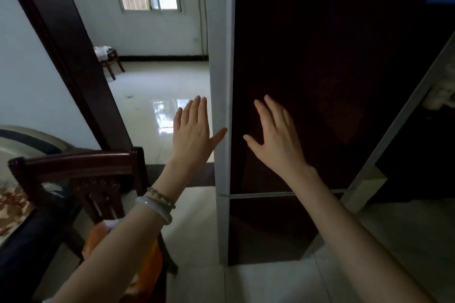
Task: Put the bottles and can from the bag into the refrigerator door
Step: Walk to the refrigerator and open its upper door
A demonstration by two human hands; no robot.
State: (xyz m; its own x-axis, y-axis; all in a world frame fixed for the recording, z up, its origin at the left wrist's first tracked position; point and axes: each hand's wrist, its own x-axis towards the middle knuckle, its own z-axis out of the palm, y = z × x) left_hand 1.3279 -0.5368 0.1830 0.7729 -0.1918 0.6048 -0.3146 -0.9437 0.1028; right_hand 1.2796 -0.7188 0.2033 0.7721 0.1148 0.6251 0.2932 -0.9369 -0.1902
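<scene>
So the person is standing in front of the refrigerator door [320, 81], which looks shut, filling the right half of the frame. Both hands are spread flat and holding nothing: the left hand [192, 128] is reaching beside the door's pale edge, thumb touching it, and the right hand [275, 133] is hovering over the dark panel. The orange bag [147, 261] is sitting at lower left by the chair [81, 174]; bottles and can aren't visible. I'd guess opening the door comes next, so fingers need that edge.
</scene>
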